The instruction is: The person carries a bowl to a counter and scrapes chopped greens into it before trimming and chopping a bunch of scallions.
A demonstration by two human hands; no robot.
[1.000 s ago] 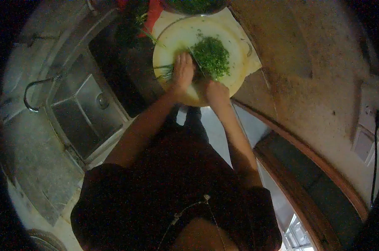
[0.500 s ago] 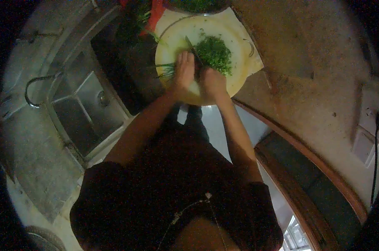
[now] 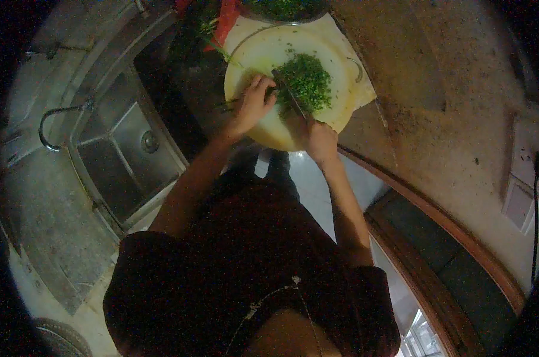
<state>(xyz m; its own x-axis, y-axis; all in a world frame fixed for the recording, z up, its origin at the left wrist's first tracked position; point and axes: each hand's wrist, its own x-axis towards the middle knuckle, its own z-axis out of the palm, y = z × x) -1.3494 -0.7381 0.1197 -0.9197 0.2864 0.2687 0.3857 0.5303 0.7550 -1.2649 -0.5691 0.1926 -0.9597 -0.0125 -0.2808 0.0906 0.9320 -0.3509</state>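
A round pale cutting board (image 3: 269, 128) lies under both hands. My right hand (image 3: 321, 143) is closed around the handle of a kitchen knife (image 3: 294, 101). Its blade slants up and left, along the near-left edge of a heap of chopped greens (image 3: 308, 77). My left hand (image 3: 254, 106) rests on the left part of the board, fingers curled over a bunch of thin green stalks (image 3: 226, 106). Most of that bunch is hidden beneath the hand; only dim ends show to its left.
A bowl of greens (image 3: 284, 8) stands beyond the board. Leafy stalks (image 3: 209, 27) and something red (image 3: 224, 24) lie at the far left. To the left is a metal sink (image 3: 118, 152) with a curved faucet (image 3: 46, 128). A brown counter (image 3: 412, 77) spreads to the right.
My right hand has moved right and toward me, and the knife has swung away from my left fingers to the chopped heap. My left hand has shifted slightly left, its fingers more bent.
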